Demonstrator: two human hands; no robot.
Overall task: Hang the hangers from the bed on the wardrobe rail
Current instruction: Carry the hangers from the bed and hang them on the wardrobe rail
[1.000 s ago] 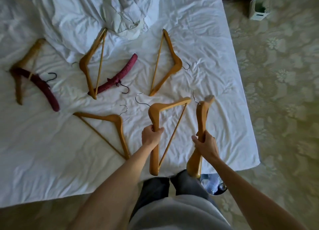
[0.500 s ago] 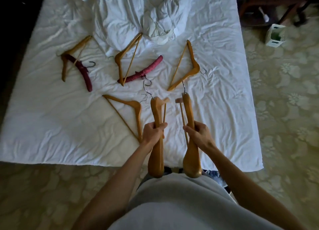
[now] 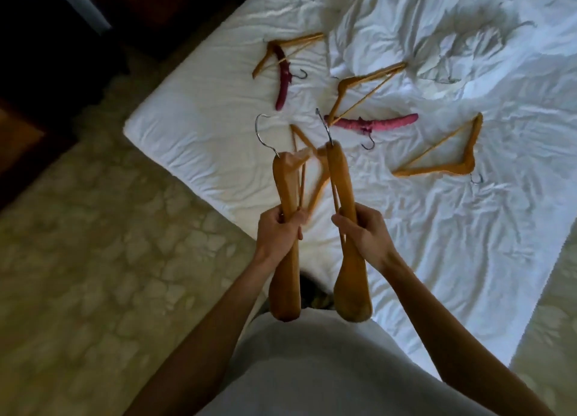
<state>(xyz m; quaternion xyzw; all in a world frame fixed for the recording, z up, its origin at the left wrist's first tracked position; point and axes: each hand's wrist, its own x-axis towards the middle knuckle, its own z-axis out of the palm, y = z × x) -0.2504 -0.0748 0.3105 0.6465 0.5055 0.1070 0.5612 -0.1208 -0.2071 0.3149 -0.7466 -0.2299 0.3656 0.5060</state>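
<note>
My left hand (image 3: pixel 279 230) grips a wooden hanger (image 3: pixel 285 278) seen edge-on, its metal hook pointing up and left. My right hand (image 3: pixel 363 230) grips a second wooden hanger (image 3: pixel 351 290), hook up, beside the first. Both are held above the near edge of the bed (image 3: pixel 193 134). On the white sheet lie more hangers: a wooden one (image 3: pixel 449 163) at right, a pink padded one (image 3: pixel 374 123), a wooden one (image 3: pixel 363 86) above it, a dark red padded one (image 3: pixel 282 84) crossing a wooden one (image 3: pixel 295 44), and another wooden one (image 3: pixel 301 138) partly behind my hangers. No wardrobe rail shows.
Crumpled white bedding (image 3: pixel 468 41) lies at the top right of the bed. Patterned pale carpet (image 3: pixel 93 259) covers the floor to the left and at the far right. Dark furniture (image 3: pixel 46 41) stands at the upper left.
The view has swung to the left, so the bed now runs diagonally and dark furniture has come in at upper left. Both hands still hold their hangers upright, close together.
</note>
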